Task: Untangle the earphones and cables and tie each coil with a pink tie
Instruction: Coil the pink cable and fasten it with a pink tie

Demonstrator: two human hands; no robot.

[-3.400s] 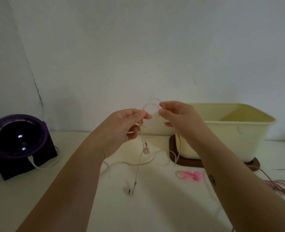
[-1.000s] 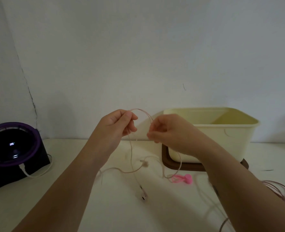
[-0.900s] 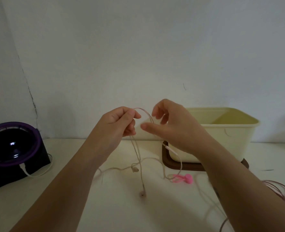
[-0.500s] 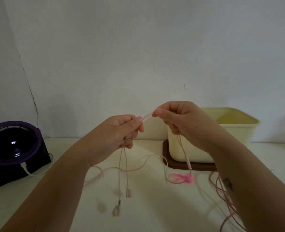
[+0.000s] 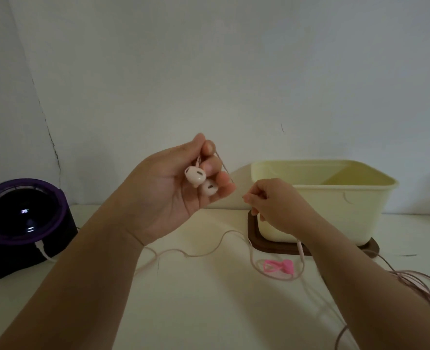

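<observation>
My left hand [image 5: 173,195] is raised palm-up above the table [image 5: 208,311]. Its thumb and fingers curl in and pinch the stems of the earphones [image 5: 195,176], two glossy, pale pink buds, smooth and egg-shaped, resting against the fingers. Their cord [image 5: 201,251], thin and pale pink, slants down to my right hand [image 5: 274,205], where thumb and forefinger pinch it. It then trails in loose curves over the matte cream table. A bright pink tie [image 5: 278,266], looped with a rounded end, lies near a smooth cream tub [image 5: 335,203] on a dark brown base [image 5: 256,242].
</observation>
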